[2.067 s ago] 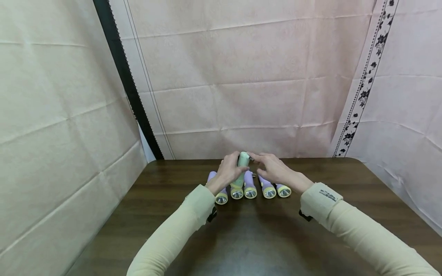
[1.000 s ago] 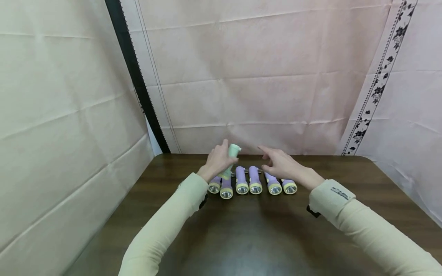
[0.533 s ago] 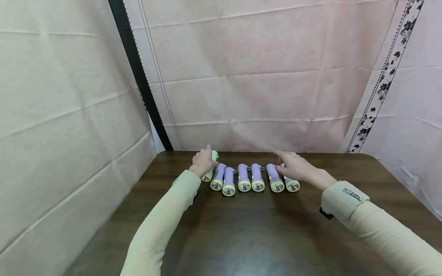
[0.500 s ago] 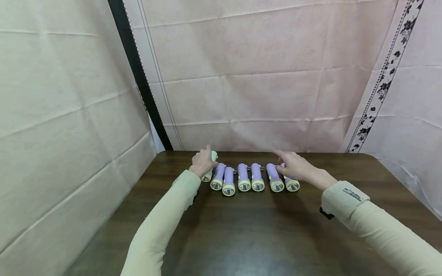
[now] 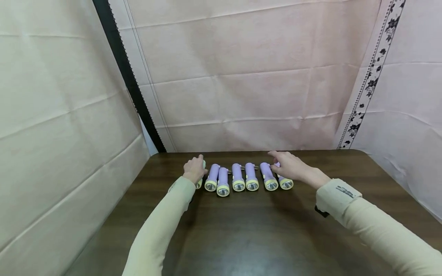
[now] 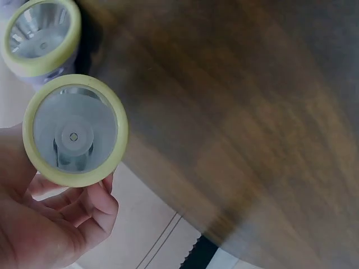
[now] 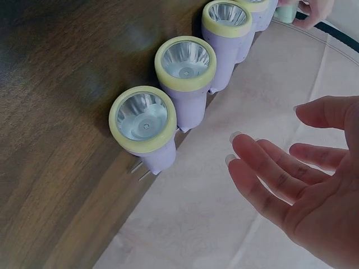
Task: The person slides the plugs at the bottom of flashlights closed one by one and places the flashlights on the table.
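Note:
A pale green flashlight with a yellow rim (image 6: 122,131) is gripped by my left hand (image 5: 194,169) at the left end of a row of flashlights. In the left wrist view its lens faces the camera, with the thumb and curled fingers of the left hand (image 6: 53,224) around its body. Beside it lies a purple flashlight (image 5: 212,176), the first of several, all with lenses toward me. My right hand (image 5: 291,165) hovers over the row's right end, near the last purple flashlight (image 5: 286,183). In the right wrist view, the right hand (image 7: 314,204) has loosely spread fingers and holds nothing.
The flashlights lie near the back edge of a dark brown wooden table (image 5: 241,230). Small metal prongs (image 7: 143,171) stick out beside the end flashlight in the right wrist view. Pale cloth (image 5: 224,76) hangs behind the table and along both sides.
My left hand has carried the green flashlight left from above the row's middle and lowered it at the left end. My right hand has let go of it and drawn back to the right.

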{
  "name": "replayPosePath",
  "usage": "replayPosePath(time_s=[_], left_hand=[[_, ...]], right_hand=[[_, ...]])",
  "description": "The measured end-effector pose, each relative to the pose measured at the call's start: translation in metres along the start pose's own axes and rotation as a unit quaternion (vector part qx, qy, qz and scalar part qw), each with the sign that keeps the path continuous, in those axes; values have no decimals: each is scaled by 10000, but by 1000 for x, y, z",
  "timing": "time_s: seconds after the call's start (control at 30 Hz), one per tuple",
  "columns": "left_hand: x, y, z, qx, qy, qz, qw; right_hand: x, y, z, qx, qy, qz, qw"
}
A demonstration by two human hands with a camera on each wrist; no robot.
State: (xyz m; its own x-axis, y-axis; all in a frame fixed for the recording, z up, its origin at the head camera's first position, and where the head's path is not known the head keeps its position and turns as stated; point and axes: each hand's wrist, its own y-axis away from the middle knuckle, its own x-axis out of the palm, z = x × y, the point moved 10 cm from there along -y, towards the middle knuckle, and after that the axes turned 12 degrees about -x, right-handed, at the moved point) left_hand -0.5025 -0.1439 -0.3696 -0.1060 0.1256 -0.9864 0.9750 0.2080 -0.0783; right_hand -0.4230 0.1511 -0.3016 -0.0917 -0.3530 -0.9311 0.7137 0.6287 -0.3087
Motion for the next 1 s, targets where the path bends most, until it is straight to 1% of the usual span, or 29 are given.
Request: replayPosePath(time_s=[0.13,0.23,0.33,0.5,0.67,0.77,1.0], left_hand=[[8,2,12,-142,-33,61,9999],[12,2,15,-198,-88,118,9997],[15,2,13,-181,-153,104,9997],[19,3,4,-55,-215,20,9998],[25,2,3,-93,-364,106,9992],[25,2,2,-120,-393,100,9991],[20,4,2,-156,-289,73,9994]], right_hand=[[5,-4,0,-10,-22,91,10000],[7,-5,0,-25,-20,103,9999],[6,-4,0,-25,4,64,10000],[4,1,-2,9,18,26,10000],[5,2,-3,22,-8,77,10000],[5,3,-3,-17,23,71,10000],[6,3,-5,-18,-7,124,9999]])
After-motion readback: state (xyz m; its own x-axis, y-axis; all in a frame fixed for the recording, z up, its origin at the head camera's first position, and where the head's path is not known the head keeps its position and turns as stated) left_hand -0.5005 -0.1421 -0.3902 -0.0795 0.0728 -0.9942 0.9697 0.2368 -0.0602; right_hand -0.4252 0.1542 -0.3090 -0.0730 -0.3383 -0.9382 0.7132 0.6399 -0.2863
